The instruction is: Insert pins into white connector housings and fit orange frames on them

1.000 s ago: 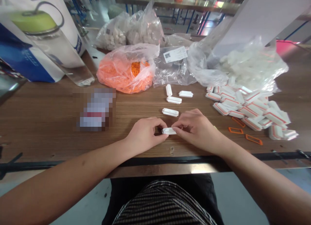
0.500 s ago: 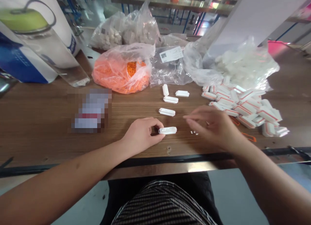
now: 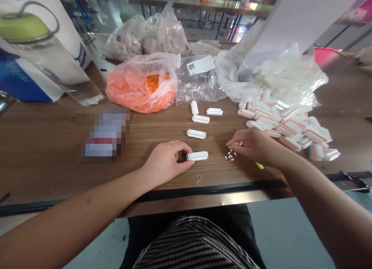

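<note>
My left hand (image 3: 167, 160) pinches one end of a small white plastic connector (image 3: 197, 156) that rests on the wooden table (image 3: 52, 145). My right hand (image 3: 254, 145) hovers just to the right, fingers curled down over several tiny white pins (image 3: 230, 156) scattered on the table; whether it holds one I cannot make out. A yellow-green object (image 3: 259, 165) peeks out under its wrist. Several more white connectors (image 3: 200, 119) lie farther back. A pile of white connectors with orange seals (image 3: 286, 123) sits to the right.
A bag of orange parts (image 3: 139, 87) lies at the centre back, beside clear bags of white parts (image 3: 285, 75) and a labelled bag (image 3: 200, 81). A water bottle with a green lid (image 3: 49, 56) stands at the back left. A blurred patch (image 3: 103, 134) lies left of my hands.
My right hand left the connector, swung right toward the pile, then came down over the tiny pins. My left hand kept hold of the connector. The view shifted slightly.
</note>
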Available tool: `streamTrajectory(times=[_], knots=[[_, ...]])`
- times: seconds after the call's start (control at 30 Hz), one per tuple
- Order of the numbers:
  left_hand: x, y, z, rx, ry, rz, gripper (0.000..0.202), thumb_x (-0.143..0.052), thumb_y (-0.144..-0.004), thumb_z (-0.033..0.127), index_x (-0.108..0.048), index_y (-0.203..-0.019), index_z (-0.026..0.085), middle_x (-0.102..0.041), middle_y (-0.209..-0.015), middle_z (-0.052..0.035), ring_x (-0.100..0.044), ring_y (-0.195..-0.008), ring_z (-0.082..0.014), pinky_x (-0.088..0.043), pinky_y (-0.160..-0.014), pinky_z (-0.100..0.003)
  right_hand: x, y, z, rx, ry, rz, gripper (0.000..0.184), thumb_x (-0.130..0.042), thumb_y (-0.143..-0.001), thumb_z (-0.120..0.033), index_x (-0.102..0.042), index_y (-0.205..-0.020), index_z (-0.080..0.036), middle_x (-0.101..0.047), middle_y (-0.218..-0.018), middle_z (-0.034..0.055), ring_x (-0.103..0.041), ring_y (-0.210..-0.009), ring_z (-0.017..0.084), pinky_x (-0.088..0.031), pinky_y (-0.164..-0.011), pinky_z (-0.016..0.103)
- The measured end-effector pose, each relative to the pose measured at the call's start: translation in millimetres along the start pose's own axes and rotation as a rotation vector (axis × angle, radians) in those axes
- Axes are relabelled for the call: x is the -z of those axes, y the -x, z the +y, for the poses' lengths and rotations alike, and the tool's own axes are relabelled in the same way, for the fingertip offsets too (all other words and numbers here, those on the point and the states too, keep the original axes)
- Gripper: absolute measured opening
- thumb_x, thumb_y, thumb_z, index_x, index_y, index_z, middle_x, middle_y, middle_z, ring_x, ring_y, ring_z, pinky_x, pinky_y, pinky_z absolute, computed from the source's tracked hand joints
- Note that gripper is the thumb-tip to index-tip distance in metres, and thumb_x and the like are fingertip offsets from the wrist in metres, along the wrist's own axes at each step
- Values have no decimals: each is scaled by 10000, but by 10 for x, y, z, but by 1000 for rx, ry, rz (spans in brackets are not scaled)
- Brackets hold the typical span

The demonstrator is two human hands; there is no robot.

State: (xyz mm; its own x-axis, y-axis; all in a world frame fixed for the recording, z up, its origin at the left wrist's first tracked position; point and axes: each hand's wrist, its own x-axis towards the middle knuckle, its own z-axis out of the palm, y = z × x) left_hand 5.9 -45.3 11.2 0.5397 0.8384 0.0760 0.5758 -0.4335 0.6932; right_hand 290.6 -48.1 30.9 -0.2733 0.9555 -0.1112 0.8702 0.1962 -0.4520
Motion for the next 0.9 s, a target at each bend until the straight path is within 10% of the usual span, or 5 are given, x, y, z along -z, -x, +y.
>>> streamTrajectory(times=[0.3, 0.53, 0.9], knots=[[-6, 5, -9, 5, 8, 2, 101, -701, -761, 267, -694, -842, 209, -538, -620, 55, -445, -515, -91, -352, -553, -242, 84, 11, -134, -143, -133, -23, 155, -615, -778, -311, -688, -679, -218, -681, -624, -5, -595, -574, 134, -446, -538, 263], [-15, 18, 7, 49, 35, 5, 112, -709, -749, 268, -701, -850, 219, -550, -634, 56, -452, -520, -88, -360, -550, -234, -167, -8, -527, 73, -474, 8, 173, -618, -837, -347, -675, -754, -206, -693, -752, 9, -600, -685, 138, -470, -640, 270], [-14, 9, 24, 23, 37, 15, 101, -712, -745, 239, -696, -837, 202, -560, -629, 52, -456, -531, -93, -395, -600, -245, -329, -83, -658, 235, -285, 85, 151, -592, -858, -200, -656, -723, -187, -607, -628, -32, -497, -566, 92, -382, -624, 275]])
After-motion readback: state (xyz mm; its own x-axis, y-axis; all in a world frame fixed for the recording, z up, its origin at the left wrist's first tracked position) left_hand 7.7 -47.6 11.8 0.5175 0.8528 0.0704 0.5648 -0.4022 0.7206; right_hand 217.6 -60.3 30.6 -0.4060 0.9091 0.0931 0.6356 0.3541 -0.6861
